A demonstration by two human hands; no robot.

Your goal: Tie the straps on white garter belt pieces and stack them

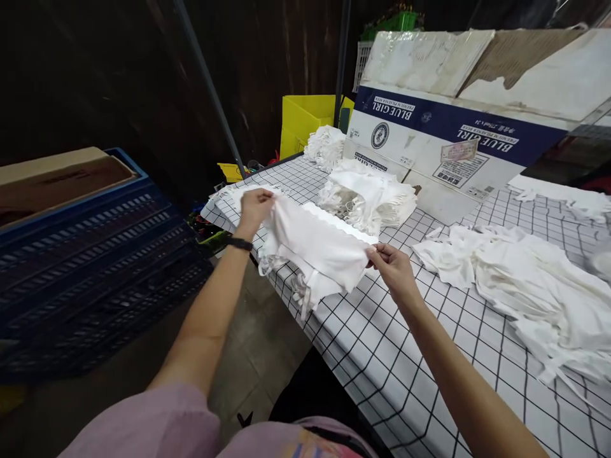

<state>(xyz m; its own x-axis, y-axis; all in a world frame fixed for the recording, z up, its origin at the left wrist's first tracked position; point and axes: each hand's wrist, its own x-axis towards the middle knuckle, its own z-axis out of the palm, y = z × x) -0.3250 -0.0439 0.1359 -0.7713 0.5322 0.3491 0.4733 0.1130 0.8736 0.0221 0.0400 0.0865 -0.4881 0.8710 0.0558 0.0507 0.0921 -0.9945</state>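
A thin white undergarment [319,245] is stretched between my two hands above the table's near edge; its exact type is hard to tell. My left hand [256,207], with a dark band on the wrist, pinches its upper left corner. At the opposite corner, my right hand [389,264] pinches the cloth between thumb and fingers. Beneath it, more white pieces with narrow strips hang near the table edge, partly hidden by the held one. Just beyond stands a thick stack of similar white garments [370,194].
A grid-patterned cloth covers the table [382,337]. At right lies a loose heap of white garments [539,286]. A printed cardboard box [410,137] stands behind, near another white stack [325,145] and a yellow bin [305,117]. Blue crates [90,267] stand at left.
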